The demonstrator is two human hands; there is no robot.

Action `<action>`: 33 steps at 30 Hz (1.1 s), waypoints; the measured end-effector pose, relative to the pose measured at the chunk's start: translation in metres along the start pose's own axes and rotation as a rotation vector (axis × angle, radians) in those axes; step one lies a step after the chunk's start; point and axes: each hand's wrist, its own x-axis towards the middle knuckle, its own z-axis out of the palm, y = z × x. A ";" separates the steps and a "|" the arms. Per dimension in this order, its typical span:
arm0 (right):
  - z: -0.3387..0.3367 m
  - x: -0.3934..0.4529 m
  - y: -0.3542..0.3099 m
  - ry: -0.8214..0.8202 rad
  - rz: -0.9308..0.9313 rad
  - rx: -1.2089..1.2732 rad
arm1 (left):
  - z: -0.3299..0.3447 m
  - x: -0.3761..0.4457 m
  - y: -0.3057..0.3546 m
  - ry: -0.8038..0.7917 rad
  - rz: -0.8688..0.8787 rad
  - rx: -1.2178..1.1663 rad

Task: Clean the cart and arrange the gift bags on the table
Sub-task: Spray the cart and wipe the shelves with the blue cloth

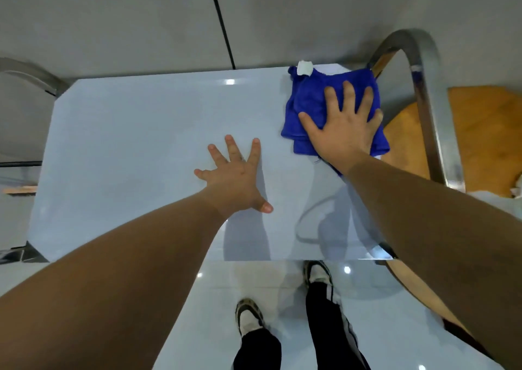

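The cart's pale blue-grey top (135,155) fills the middle of the view. A folded blue cloth (310,101) with a white tag lies at its far right corner. My right hand (344,127) presses flat on the cloth, fingers spread, palm down. My left hand (234,177) rests flat on the bare cart top near the middle, fingers apart, holding nothing. No gift bags are in view.
A curved metal cart handle (423,93) rises at the right, another (31,76) at the left. A wooden table (485,132) lies beyond the right handle. A grey wall is behind the cart. My shoes stand on the glossy floor (214,299) below.
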 end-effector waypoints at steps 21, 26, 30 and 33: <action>0.033 -0.257 -0.037 -0.123 0.135 0.062 | -0.001 -0.008 0.005 0.101 -0.025 -0.110; 0.039 -0.249 -0.079 -0.142 0.069 0.013 | 0.000 -0.003 0.004 0.152 -0.020 -0.084; 0.035 -0.228 -0.088 -0.260 0.019 -0.036 | -0.016 0.001 -0.033 0.158 0.111 -0.073; 0.029 -0.200 -0.098 -0.267 0.008 -0.046 | -0.027 0.005 -0.069 0.306 0.131 -0.189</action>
